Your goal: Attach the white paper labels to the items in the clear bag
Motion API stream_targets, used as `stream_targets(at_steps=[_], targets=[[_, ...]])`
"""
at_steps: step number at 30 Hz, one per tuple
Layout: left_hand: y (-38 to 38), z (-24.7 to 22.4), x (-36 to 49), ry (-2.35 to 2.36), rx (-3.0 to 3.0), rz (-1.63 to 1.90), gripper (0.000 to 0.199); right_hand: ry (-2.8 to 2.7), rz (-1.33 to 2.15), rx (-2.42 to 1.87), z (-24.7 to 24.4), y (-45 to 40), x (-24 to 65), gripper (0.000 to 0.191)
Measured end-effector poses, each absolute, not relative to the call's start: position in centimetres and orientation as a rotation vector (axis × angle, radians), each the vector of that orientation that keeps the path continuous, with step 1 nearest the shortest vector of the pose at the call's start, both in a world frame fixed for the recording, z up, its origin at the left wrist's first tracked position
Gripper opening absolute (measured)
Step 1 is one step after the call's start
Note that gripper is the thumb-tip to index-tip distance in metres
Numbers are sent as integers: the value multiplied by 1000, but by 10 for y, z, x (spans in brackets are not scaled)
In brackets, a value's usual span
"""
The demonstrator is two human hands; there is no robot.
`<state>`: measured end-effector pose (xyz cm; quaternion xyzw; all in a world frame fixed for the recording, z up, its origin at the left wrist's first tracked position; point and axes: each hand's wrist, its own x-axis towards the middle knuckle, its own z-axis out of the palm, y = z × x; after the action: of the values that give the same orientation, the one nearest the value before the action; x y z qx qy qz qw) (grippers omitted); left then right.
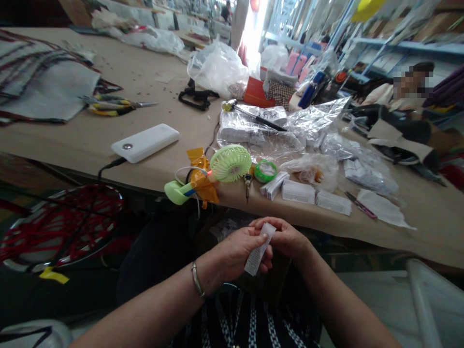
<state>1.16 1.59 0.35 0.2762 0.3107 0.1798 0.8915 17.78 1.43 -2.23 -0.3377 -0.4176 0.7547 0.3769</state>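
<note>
In front of my lap, just off the table edge, my left hand (241, 249) grips a white printed label (258, 252) with the thumb on top. It is a narrow strip with rows of small text, held at a slant; whether it is one label or a thin stack I cannot tell. My right hand (290, 240) is closed at the label's upper end, its fingertips partly hidden behind it. On the table nearest my hands lie piles of similar labels (297, 192) and a green round container (265, 171) with white contents.
A green clip fan (230, 163) is taped to the table edge, beside a white power bank (145, 143). Yellow-handled pliers (112, 105), a hammer (253, 116) on plastic-wrapped bundles, and tweezers (360, 205) lie around. A red-strapped round stool (61, 224) stands at left; a person sits at right.
</note>
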Motion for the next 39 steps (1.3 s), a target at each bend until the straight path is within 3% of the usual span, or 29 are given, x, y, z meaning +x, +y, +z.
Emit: stream_targets(at_steps=[6,10,17,21,29,32,39], targets=[[16,3,11,684,599,363,25,-1085,1945,-817,-22,18,172,30],[17,1,11,693,596,371,26,-1251,1840,-967,-17,17,173,39],[21,-2,9,686,583,448,26,-1841,750,-1318,-2,3,171,34],[21,-2,9,700,599,451,24,-1991,545,-1353,-2,-1,168,31],[20,-4,7,704,591,455,24,-1925,628,-1373,-5,-3,163,31],[20,-5,6,700,579,473,25,-1678,845,-1395,-6,-2,161,38],[16,-4,6,764,672,572,23,-1085,1472,-1265,-8,6,153,18]])
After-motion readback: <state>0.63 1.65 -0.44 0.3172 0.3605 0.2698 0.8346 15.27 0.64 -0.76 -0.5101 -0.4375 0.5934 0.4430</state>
